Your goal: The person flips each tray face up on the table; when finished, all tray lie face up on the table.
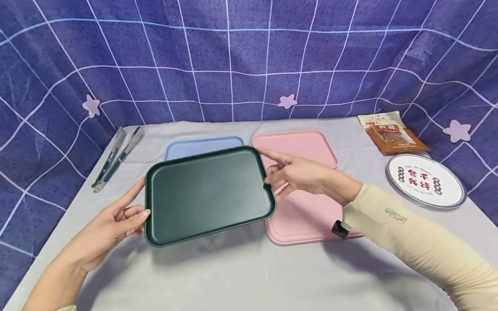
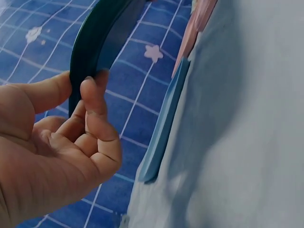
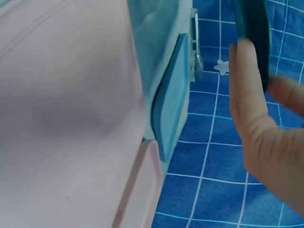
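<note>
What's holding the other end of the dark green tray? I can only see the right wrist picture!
Observer: The person's left hand pinches that end of the dark green tray between thumb and fingers.
Operator: Ooh! And what's way over on the person's right side?
Observer: The head view shows a round white plate with red writing there.
Operator: Is anything just behind that?
Observer: Yes, a white and brown packet lies just beyond it.
</note>
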Demonstrator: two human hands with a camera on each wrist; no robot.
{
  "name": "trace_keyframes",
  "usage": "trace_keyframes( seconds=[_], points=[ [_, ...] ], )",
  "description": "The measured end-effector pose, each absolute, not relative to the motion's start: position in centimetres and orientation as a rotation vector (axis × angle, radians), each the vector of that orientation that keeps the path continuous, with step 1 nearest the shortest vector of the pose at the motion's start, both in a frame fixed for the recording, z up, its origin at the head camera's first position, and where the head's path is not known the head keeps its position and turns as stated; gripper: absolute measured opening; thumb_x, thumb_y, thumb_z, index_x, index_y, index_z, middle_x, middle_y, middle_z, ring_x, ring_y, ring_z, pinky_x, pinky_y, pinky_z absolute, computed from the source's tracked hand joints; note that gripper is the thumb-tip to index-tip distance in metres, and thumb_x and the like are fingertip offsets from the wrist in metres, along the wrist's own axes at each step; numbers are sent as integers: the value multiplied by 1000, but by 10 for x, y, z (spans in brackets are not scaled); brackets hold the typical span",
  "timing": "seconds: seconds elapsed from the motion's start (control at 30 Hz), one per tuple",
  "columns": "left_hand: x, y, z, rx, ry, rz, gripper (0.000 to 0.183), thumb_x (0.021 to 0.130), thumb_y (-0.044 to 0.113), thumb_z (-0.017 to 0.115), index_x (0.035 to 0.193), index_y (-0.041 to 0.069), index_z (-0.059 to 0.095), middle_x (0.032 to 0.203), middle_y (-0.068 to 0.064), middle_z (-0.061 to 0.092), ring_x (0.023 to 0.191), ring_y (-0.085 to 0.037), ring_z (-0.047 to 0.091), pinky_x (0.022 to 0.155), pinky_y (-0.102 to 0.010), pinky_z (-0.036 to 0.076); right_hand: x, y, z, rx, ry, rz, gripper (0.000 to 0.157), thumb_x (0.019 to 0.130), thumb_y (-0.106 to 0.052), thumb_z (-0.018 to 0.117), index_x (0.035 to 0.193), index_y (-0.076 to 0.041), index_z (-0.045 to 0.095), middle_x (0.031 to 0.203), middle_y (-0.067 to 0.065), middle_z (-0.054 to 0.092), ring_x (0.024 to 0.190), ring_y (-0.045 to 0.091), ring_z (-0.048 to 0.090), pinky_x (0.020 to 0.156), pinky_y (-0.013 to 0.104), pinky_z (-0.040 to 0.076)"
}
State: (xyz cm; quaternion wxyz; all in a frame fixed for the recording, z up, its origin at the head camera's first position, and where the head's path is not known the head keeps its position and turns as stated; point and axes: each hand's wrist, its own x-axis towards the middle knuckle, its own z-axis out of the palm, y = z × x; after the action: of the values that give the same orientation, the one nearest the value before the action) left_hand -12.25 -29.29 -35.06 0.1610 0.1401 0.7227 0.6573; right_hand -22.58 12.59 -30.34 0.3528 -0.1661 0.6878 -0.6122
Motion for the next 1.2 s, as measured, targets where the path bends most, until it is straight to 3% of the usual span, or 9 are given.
trace_keyframes(
  seconds=[0.1, 0.27, 0.4, 0.5, 0.63, 0.8, 1.07, 1.2],
  points=[
    [-122, -302, -353, 415, 2052, 1851, 79, 105, 3, 47, 162, 33, 0, 92, 11, 60, 78, -3, 58, 74, -23, 51, -224, 124, -310, -455, 1716, -1575, 92, 93, 7, 54, 162, -35, 9, 103, 10, 60, 88, 21, 68, 83, 50, 59],
    [-121, -315, -353, 391, 2085, 1761, 78, 106, 6, 45, 162, 36, -1, 91, 11, 53, 77, -2, 54, 76, -25, 50, -217, 119, -320, -424, 1718, -1688, 86, 92, 8, 57, 161, -27, 20, 100, 7, 60, 85, 20, 71, 79, 43, 61],
    [-119, -321, -352, 354, 2130, 1664, 78, 106, 9, 46, 161, 35, -2, 98, 8, 56, 78, -4, 56, 79, -28, 49, -210, 113, -326, -402, 1730, -1697, 86, 91, 9, 58, 162, -22, 20, 100, 6, 56, 79, 18, 69, 78, 37, 61],
    [-116, -324, -353, 327, 2164, 1588, 79, 105, 10, 49, 162, 32, -2, 103, 5, 59, 80, -7, 58, 80, -30, 49, -206, 112, -331, -390, 1723, -1651, 92, 89, 9, 61, 162, -25, 16, 99, 6, 52, 80, 18, 67, 78, 36, 61],
    [-113, -327, -356, 351, 2169, 1561, 80, 104, 8, 50, 163, 28, 0, 99, 4, 59, 82, -9, 60, 77, -31, 50, -204, 111, -337, -402, 1704, -1585, 102, 87, 9, 64, 163, -29, 8, 94, 6, 51, 83, 22, 66, 77, 38, 60],
    [-113, -330, -357, 395, 2176, 1580, 82, 103, 4, 51, 163, 28, 0, 92, 7, 51, 80, -5, 58, 76, -30, 50, -200, 107, -345, -409, 1704, -1500, 109, 84, 8, 67, 163, -26, 1, 94, 8, 58, 78, 24, 67, 73, 38, 61],
    [-119, -333, -360, 442, 2114, 1562, 81, 104, 4, 48, 162, 17, -6, 83, 10, 55, 76, -7, 58, 76, -32, 50, -195, 97, -355, -326, 1759, -1513, 107, 83, 12, 66, 163, -22, 4, 91, 7, 54, 69, 22, 64, 64, 33, 60],
    [-122, -332, -361, 412, 2116, 1544, 81, 104, 7, 49, 162, 16, -7, 79, 11, 52, 74, -7, 54, 75, -31, 45, -197, 94, -356, -312, 1777, -1515, 106, 82, 12, 65, 163, -21, 5, 91, 8, 53, 71, 22, 65, 64, 32, 60]
  ],
)
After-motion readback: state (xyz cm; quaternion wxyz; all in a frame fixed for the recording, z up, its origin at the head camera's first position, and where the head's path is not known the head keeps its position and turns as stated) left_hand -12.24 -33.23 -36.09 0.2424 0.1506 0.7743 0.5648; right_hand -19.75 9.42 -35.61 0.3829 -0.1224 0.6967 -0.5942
